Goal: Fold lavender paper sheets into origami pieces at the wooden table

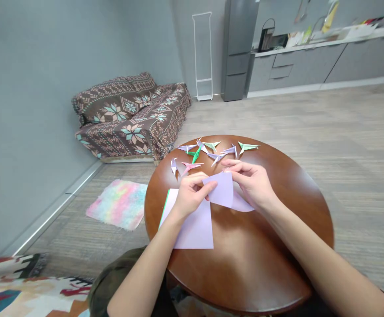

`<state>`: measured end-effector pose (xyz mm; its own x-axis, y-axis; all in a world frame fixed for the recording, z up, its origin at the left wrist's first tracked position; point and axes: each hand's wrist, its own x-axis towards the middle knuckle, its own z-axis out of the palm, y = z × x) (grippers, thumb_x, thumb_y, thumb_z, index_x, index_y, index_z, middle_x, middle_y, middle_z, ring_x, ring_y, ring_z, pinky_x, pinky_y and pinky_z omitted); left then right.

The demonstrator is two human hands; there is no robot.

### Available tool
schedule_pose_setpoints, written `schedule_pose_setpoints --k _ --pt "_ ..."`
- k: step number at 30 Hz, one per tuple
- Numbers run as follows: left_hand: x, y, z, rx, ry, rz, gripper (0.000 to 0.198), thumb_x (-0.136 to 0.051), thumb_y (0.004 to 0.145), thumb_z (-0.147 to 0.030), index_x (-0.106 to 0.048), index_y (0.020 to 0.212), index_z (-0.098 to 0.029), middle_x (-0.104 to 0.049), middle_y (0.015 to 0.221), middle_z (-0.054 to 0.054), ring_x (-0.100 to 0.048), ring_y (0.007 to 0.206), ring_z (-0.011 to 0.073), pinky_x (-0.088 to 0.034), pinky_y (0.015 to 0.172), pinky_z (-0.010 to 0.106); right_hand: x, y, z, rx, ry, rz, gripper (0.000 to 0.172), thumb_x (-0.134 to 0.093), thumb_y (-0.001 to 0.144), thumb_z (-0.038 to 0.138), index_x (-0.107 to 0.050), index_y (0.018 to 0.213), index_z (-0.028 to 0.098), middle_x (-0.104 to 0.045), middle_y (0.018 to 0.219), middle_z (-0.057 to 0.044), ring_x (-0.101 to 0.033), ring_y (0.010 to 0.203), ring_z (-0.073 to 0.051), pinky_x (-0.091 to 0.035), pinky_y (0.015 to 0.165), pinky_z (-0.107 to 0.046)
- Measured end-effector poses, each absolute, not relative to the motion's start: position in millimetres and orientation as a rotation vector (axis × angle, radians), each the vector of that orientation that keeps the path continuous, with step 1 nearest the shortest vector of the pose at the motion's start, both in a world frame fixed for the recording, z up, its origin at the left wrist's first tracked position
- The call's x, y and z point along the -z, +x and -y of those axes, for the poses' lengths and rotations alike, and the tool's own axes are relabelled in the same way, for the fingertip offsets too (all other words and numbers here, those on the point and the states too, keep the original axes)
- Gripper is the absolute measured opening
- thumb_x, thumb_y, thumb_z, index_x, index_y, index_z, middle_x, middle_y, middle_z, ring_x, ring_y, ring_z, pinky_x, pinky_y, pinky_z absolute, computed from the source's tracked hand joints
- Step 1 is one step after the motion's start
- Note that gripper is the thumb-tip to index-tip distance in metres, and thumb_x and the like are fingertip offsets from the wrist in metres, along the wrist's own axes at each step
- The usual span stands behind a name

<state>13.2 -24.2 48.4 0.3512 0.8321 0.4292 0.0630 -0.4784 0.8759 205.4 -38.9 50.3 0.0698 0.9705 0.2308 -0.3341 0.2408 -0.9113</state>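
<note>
Both my hands hold one lilac sheet of paper [224,190] just above a round brown table [261,246]. My left hand [190,193] pinches its left corner with fingers closed. My right hand [249,182] grips the sheet's upper right edge, fingers curled over it. The sheet is bent into a fold. Under my left wrist lies a flat stack of lilac paper [195,226] with a green sheet's edge [164,208] showing at its left side.
Several folded paper figures [212,152] in lilac, green and pink lie at the table's far edge. A patterned sofa [132,116] stands by the left wall, with a pastel rug [119,203] on the floor. Grey kitchen cabinets [311,66] line the back.
</note>
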Motion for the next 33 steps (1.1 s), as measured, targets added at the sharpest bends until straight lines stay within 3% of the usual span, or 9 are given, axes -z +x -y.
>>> schedule_pose_setpoints --k 5,13,19,24,28,33 --pt "-48 14 25 -1.172 1.76 -0.775 0.032 -0.075 0.088 -0.041 -0.07 0.067 -0.017 -0.06 0.068 0.001 -0.057 0.054 0.0114 -0.046 0.048 0.025 -50 204 39 -1.138 -0.801 1.029 0.018 -0.088 0.074 0.029 -0.077 0.06 0.024 -0.076 0.101 -0.006 -0.068 0.108 -0.025 -0.048 0.101 -0.04" --pt "-53 12 26 -1.22 1.834 -0.838 0.039 -0.073 0.091 -0.039 -0.066 0.059 -0.017 -0.064 0.064 0.002 -0.058 0.06 0.0134 -0.046 0.057 0.027 -55 208 41 -1.116 -0.852 1.223 0.012 -0.087 0.076 0.035 -0.085 0.08 0.024 -0.077 0.119 -0.01 -0.07 0.111 -0.027 -0.054 0.094 -0.04" --pt "-51 11 25 -1.189 1.846 -0.795 0.037 -0.074 0.09 -0.038 -0.066 0.06 -0.017 -0.063 0.065 0.002 -0.058 0.061 0.014 -0.045 0.058 0.028 -55 209 41 -1.15 -0.848 1.218 0.014 -0.087 0.075 0.03 -0.079 0.066 0.022 -0.077 0.111 -0.008 -0.071 0.105 -0.024 -0.054 0.089 -0.035" --pt "-54 9 25 -1.185 1.898 -0.812 0.023 -0.07 0.091 -0.037 -0.076 0.081 -0.017 -0.07 0.078 0.005 -0.061 0.071 0.0166 -0.047 0.062 0.028 -58 210 43 -1.096 -0.91 1.309 0.016 -0.086 0.076 0.029 -0.077 0.065 0.021 -0.076 0.114 -0.008 -0.071 0.098 -0.024 -0.055 0.081 -0.036" --pt "-62 14 29 -1.277 1.827 -0.795 0.022 -0.07 0.092 -0.035 -0.074 0.109 -0.021 -0.073 0.108 0.009 -0.069 0.094 0.0211 -0.056 0.078 0.031 -60 209 47 -0.913 -0.893 1.491 0.012 -0.081 0.082 0.025 -0.078 0.071 0.023 -0.075 0.115 -0.008 -0.071 0.108 -0.026 -0.055 0.095 -0.042" --pt "-72 21 36 -1.299 2.138 -0.824 0.008 -0.075 0.089 -0.026 -0.07 0.093 -0.021 -0.073 0.096 0.005 -0.066 0.096 0.0205 -0.054 0.083 0.033 -60 207 47 -0.554 -0.866 1.737 0.013 -0.071 0.089 0.016 -0.079 0.081 0.022 -0.074 0.118 -0.011 -0.073 0.107 -0.027 -0.057 0.095 -0.045"
